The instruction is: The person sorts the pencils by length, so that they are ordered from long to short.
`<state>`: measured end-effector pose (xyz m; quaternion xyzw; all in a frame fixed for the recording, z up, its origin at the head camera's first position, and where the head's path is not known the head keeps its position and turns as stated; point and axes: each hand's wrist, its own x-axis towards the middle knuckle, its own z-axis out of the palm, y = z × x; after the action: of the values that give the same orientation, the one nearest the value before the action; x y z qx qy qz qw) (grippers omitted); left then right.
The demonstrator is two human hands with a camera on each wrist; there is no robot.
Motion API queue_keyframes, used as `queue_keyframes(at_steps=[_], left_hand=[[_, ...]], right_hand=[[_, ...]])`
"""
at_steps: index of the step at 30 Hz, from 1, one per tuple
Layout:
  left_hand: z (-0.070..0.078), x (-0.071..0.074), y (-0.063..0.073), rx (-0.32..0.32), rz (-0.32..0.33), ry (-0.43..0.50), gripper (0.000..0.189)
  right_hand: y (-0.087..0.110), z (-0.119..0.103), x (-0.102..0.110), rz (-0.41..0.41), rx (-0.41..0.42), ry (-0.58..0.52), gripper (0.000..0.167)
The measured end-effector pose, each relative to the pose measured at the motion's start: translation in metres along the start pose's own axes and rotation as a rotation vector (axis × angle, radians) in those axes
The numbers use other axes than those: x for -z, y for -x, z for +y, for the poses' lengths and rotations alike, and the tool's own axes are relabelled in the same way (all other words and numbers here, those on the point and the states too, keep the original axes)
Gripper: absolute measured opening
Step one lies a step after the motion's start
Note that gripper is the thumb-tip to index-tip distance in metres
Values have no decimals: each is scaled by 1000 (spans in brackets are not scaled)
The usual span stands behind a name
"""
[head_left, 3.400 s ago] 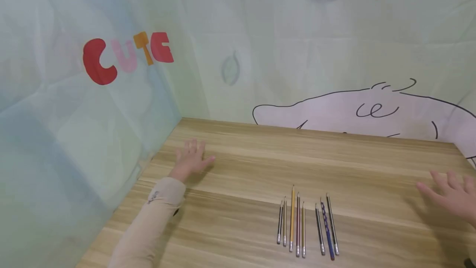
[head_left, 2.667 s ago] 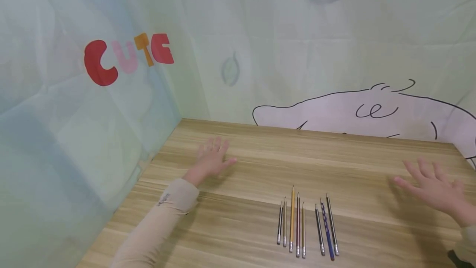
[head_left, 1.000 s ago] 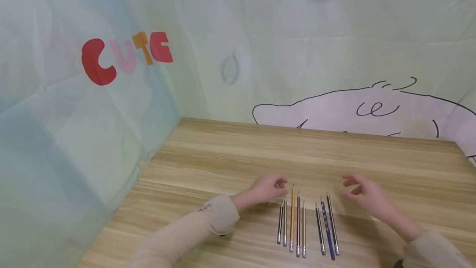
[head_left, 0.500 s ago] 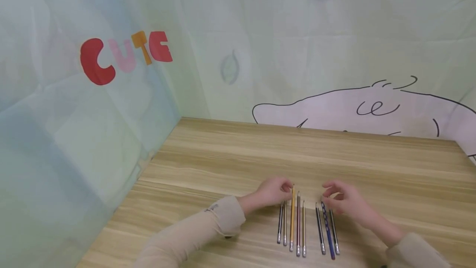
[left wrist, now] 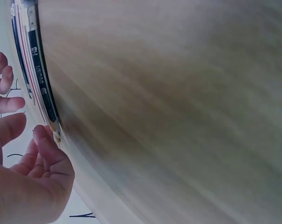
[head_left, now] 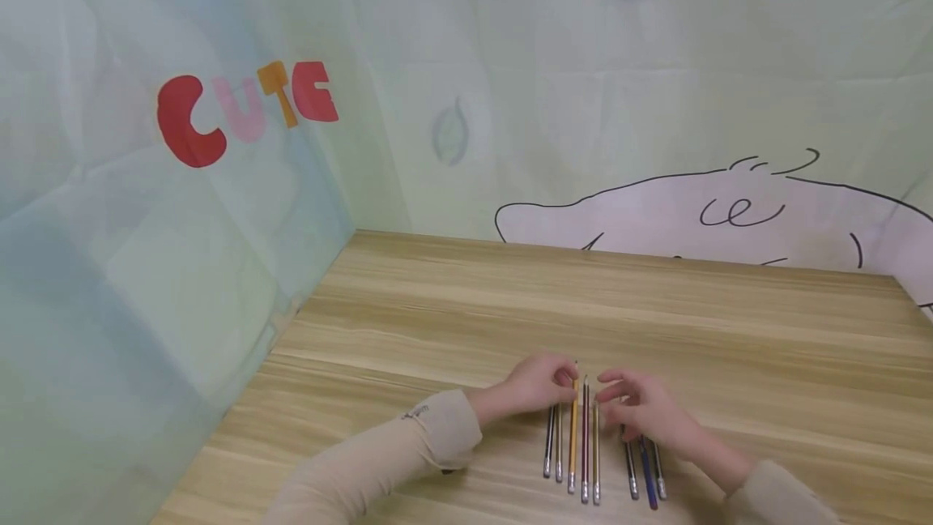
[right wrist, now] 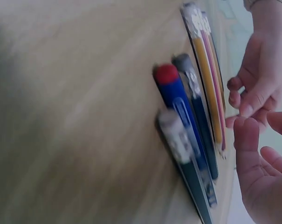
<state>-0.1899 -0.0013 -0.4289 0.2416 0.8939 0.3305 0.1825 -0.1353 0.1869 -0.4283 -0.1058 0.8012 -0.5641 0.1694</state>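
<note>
Several pencils lie flat on the wooden table in two loose groups, eraser ends toward me. My left hand (head_left: 541,382) is by the tips of the left group, its loosely curled fingers at the yellow pencil (head_left: 573,444). Beside that lie a dark red pencil (head_left: 585,452) and a gold-brown pencil (head_left: 596,460). My right hand (head_left: 645,411) hovers over the right group's tips, thumb and fingers apart, fingertips near the gold-brown pencil. Beneath it are a blue pencil (head_left: 649,480) with a red end (right wrist: 167,73) and dark pencils (head_left: 631,476). No pencil looks lifted.
The wooden table (head_left: 408,322) meets fabric walls at the back and left. Coloured letters (head_left: 193,121) stand out on the left wall, and a pale cartoon drawing (head_left: 656,217) on the back wall.
Both hands have come in from the table's far sides to the pencil tips. Lately the right hand has moved left across the right group, while the left hand barely shifted. The pencils stay in place.
</note>
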Motion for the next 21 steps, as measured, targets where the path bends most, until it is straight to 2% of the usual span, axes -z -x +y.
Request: queue_keyframes(at_steps=[9, 16, 21], left_hand=[[1, -4, 3, -18, 23, -65, 23], [5, -8, 5, -13, 45, -191, 23], [8, -10, 7, -14, 60, -275, 24]], right_hand=[[-5, -1, -13, 7, -1, 3, 52], [-9, 2, -18, 40, -8, 74, 49], [-12, 3, -24, 98, -42, 142, 44]])
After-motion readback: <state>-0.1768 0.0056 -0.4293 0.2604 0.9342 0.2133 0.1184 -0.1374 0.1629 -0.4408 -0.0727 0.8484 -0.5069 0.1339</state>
